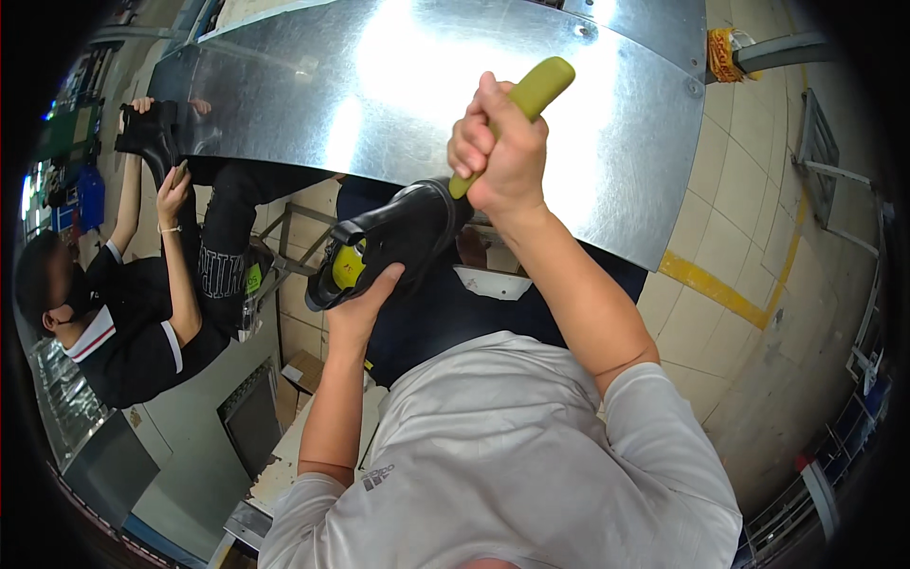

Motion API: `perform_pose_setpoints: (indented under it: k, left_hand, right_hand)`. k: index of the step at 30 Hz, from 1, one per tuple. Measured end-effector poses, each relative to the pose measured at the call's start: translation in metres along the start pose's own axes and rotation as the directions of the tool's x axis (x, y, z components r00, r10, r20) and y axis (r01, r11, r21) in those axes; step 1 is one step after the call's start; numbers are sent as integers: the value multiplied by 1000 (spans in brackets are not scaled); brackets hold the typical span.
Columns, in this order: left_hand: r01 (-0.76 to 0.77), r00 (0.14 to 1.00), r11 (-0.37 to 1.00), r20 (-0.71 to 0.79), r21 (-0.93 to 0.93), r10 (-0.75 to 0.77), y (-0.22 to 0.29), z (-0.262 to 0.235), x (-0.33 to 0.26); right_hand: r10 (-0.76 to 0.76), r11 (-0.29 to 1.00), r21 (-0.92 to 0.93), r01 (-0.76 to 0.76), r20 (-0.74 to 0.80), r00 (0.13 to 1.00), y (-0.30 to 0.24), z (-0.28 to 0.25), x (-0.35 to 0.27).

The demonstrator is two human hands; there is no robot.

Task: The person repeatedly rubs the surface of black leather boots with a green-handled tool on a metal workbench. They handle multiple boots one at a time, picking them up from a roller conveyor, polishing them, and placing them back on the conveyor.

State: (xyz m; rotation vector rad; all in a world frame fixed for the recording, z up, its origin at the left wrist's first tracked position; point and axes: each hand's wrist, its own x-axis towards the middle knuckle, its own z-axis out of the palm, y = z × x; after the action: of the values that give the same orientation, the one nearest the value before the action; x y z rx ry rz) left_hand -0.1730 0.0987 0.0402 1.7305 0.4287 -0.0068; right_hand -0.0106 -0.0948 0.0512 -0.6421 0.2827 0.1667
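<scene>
Silvery, reflective metal forms the worktop [275, 95] in the head view, its near edge running across in front of the person. The black boot [403, 228] is at that edge, tilted, its opening toward the lower left and its other end close to the right hand [507, 156]. The left hand [355, 308] grips the boot at the opening end; the thumb lies on the outside, and the boot hides the other fingers. The right hand's fingers are closed around an olive-green bar [542, 90], whose lower end meets the boot; how firmly it presses cannot be told.

Surroundings: a white tray-like piece [493, 283] shows below the worktop edge, beside the boot. At left, a co-worker [142, 356] in a black shirt holds a second boot [152, 133], also black, and a small brownish object [180, 173]. A cardboard box [303, 370] sits near the left forearm. At right, orange-yellow strapping [725, 57] wraps a grey metal arm [787, 52] by the worktop's corner. A yellow line [716, 287] crosses the tiled floor [701, 213].

Markings: a small dark print on the boot's yellow-green insole [348, 266]; a dark logo on the grey shirt [531, 446]; pale block letters on the co-worker's trouser leg [220, 270]; a bright green label [253, 278], too small to read.
</scene>
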Motion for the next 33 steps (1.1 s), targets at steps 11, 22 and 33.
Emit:
perform_pose_setpoints:
  k: [11,22,33]
  left_hand:
    - [-649,759,645,281,404,588,-16,-14,25]
    - [-594,803,742,285,311,524,-21,-19,35]
    - [-654,754,686,338,319,563,20,-16,42]
  right_hand:
    - [15,996,92,-18,34,999,-5,-16,-3]
    - [127,979,145,-145,127,984,13,-19,9]
    - [155,968,-231,-102,224,962,-5,6,4]
